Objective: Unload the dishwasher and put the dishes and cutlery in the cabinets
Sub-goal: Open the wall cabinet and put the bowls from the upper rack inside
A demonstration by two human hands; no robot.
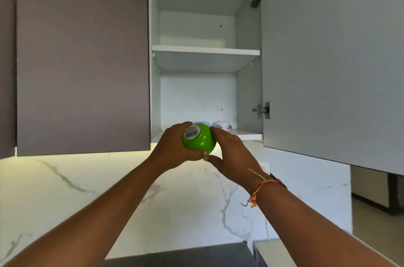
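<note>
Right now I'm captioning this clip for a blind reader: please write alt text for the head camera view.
The left hand and right hand hold a green bowl up before an open wall cabinet, its barcode-stickered base facing the camera. Behind it on the lower shelf sit a blue bowl and a white patterned bowl.
</note>
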